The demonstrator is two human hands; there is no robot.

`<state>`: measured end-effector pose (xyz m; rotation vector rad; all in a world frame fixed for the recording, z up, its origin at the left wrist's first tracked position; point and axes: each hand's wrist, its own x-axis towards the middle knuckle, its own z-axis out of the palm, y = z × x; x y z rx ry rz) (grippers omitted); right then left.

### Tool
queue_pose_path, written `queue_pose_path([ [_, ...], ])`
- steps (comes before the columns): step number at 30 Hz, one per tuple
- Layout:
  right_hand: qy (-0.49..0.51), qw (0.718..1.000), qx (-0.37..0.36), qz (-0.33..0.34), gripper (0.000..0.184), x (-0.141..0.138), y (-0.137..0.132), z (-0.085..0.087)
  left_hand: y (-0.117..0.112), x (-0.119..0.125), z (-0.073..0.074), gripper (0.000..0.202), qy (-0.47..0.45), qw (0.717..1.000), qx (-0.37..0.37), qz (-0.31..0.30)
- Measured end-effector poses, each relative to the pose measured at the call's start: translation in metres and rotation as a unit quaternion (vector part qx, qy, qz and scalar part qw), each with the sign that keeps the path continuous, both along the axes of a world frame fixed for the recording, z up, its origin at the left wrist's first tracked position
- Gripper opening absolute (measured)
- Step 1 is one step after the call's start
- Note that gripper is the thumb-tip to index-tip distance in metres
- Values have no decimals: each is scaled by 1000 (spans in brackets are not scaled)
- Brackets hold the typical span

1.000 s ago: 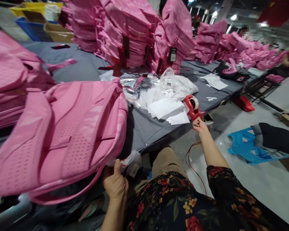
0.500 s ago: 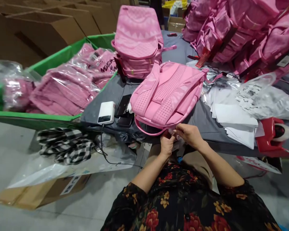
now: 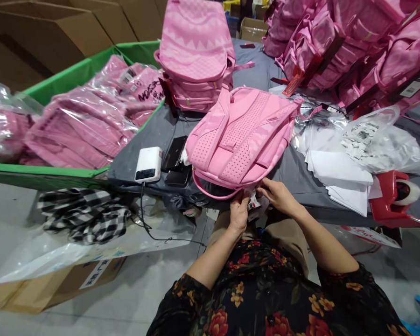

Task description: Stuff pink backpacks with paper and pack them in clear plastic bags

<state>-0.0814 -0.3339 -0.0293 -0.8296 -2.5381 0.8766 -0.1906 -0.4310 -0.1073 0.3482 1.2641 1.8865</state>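
A pink backpack (image 3: 243,135) lies strap side up on the grey-covered table, its top loop toward me. At its near edge my left hand (image 3: 238,213) is closed on a crumpled clear plastic bag (image 3: 255,203). Just right of it, my right hand (image 3: 279,197) has its thumb and fingertips together at the bag's edge, under the backpack's rim; what they pinch is partly hidden. A second pink backpack (image 3: 198,46) stands upright behind the first one.
Left is a green-edged bin (image 3: 56,171) of plastic-wrapped pink bags. A white power bank (image 3: 148,164) and black phones (image 3: 175,153) lie nearby. To the right are white papers (image 3: 339,172), a red tape dispenser (image 3: 385,198) and piled pink backpacks (image 3: 346,56).
My hands have moved slightly apart, and more of the crumpled plastic shows between them. The view has shifted a little; the backpack still lies in the same place.
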Motion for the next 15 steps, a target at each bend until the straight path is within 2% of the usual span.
queue_pose_path([
  [3, 55, 992, -111, 6, 9, -6, 4, -10, 2, -2, 1, 46, -15, 1000, -1, 11],
  [6, 80, 978, -194, 5, 8, -15, 5, -23, 1, -4, 2, 46, -25, 1000, 5, 8],
  [9, 84, 964, -254, 14, 10, -21, 4, -28, 1, -6, 2, 48, -37, 999, 8, -14],
  [11, 66, 970, -235, -12, 8, -22, 0, -28, 1, -8, 4, 52, -49, 999, 2, -19],
  [15, 65, 980, -148, -118, 5, -20, -13, -25, 2, -9, 8, 56, -54, 999, -8, -4],
])
